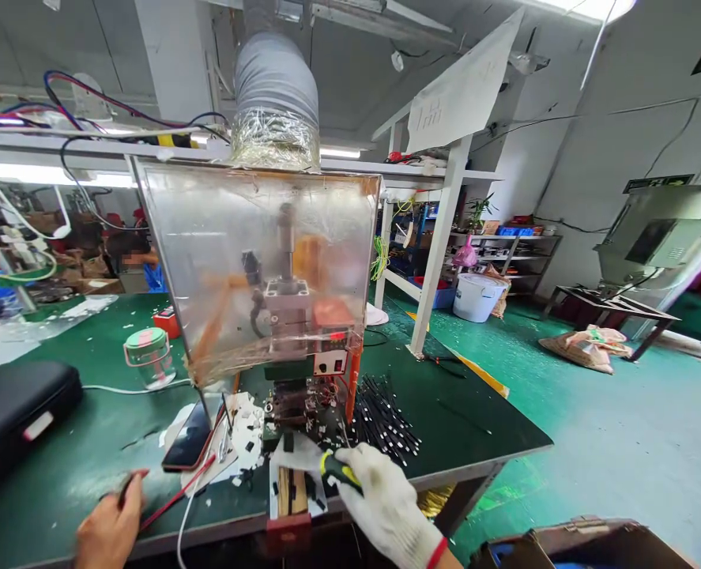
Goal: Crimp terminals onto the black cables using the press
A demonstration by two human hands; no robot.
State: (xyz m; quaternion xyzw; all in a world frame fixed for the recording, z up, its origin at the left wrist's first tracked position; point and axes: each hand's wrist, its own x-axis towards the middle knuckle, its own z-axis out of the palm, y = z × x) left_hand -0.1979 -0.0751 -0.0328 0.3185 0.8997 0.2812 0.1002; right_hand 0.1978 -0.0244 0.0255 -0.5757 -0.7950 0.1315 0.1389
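My right hand point(379, 498), in a white knitted glove with a red cuff, is closed around the yellow-and-black handle of a putty knife point(341, 472). The wide blade reaches left, over the front of a small press point(291, 399) standing behind a cloudy plastic shield. Below the blade is a narrow block with wood and dark strips point(292, 491). My bare left hand point(110, 521) is closed at the table's front left, with a thin black piece point(126, 487) between its fingers. Right of the press lies a bundle of black cables with pale ends point(386, 419).
A phone point(189, 438), red tweezers-like rod point(178, 491) and white scraps lie left of the press. Farther left are a lidded jar point(149, 359) and a black case point(21, 419). The plastic shield point(208, 261) hangs above the press. A cardboard box point(593, 545) stands at lower right.
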